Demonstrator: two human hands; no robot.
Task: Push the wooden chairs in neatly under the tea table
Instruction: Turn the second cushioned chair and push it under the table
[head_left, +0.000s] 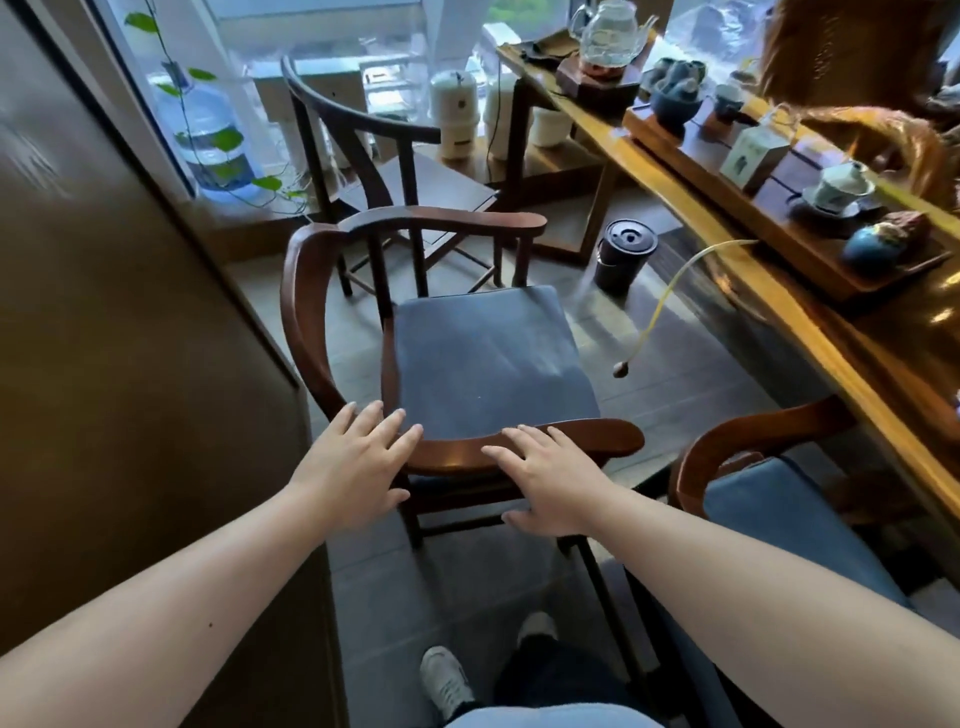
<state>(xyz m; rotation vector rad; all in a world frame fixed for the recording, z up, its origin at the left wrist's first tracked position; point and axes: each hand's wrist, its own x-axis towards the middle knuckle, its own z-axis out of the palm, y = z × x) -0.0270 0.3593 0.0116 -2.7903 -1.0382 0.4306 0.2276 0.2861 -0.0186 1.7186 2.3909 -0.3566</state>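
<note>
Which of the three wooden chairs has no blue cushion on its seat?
The far chair by the window: its dark wooden seat is bare. The middle chair under both hands and the near chair at right have blue cushions.

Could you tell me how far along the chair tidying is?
Nothing looks finished. In hand: the left hand and right hand, both open, rest on the near armrest of the middle chair, which stands clear of the tea table. Left: pushing it in, plus the far chair and the near chair.
</note>
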